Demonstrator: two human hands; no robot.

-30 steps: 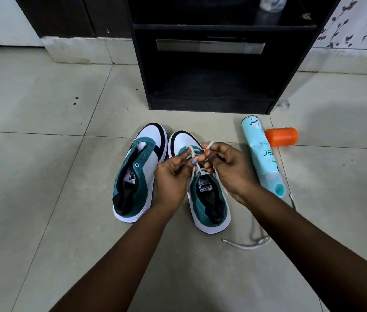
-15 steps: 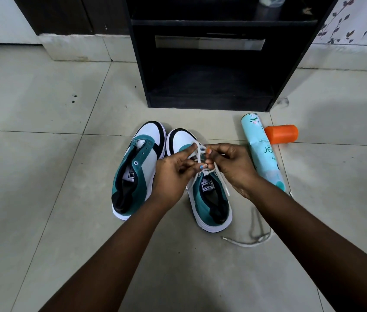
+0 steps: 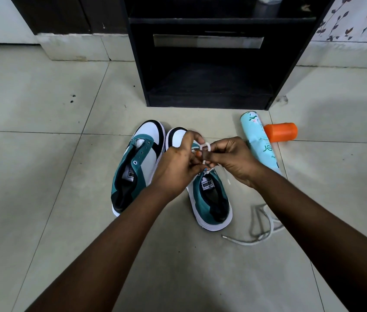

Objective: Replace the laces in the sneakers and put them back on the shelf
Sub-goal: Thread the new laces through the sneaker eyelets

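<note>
Over the right sneaker point(image 3: 209, 194) on the floor, our left hand point(image 3: 175, 167) and right hand point(image 3: 234, 161) both pinch the white lace point(image 3: 206, 146); we should keep the loops even while tightening.

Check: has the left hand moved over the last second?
Yes. The left hand has slid toward the right sneaker's white toe, pinching the white lace.

A pale turquoise spray can point(image 3: 260, 143) lies on its side on the beige tiled floor point(image 3: 31, 176); an orange cap point(image 3: 281, 131) rests against its far end; floral-patterned wallpaper point(image 3: 358, 16) covers the wall at upper right; small dark specks point(image 3: 72, 98) mark one tile.
</note>
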